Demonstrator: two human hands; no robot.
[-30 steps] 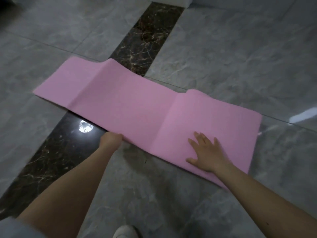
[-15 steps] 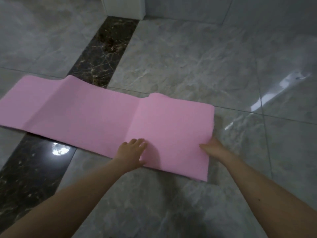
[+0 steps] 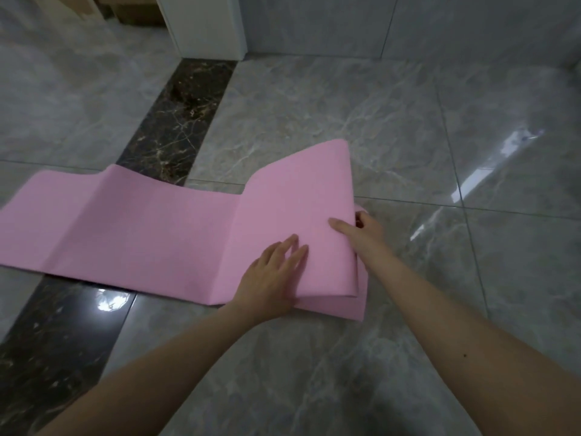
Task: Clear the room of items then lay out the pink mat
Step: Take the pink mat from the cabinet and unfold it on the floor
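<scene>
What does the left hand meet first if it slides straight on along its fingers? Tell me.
The left hand, flat on the pink mat, points toward the right hand's thumb on the raised fold; probably that first.

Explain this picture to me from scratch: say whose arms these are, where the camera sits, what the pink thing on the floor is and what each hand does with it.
No machine here: these are a person's two bare arms. The single picture comes from a wide-angle camera worn on the person's head, looking forward and down, so the arms reach in from the bottom edge.

A pink mat lies on a grey marble floor, across a dark marble strip set into it. Most of the mat is spread out, with creases; its right end is folded over onto itself.

The left hand lies flat on the mat with straight fingers, pressing it down. The right hand has a grip on the folded right end: thumb on top, fingers curled round the edge.

At the top stands a white post.
</scene>
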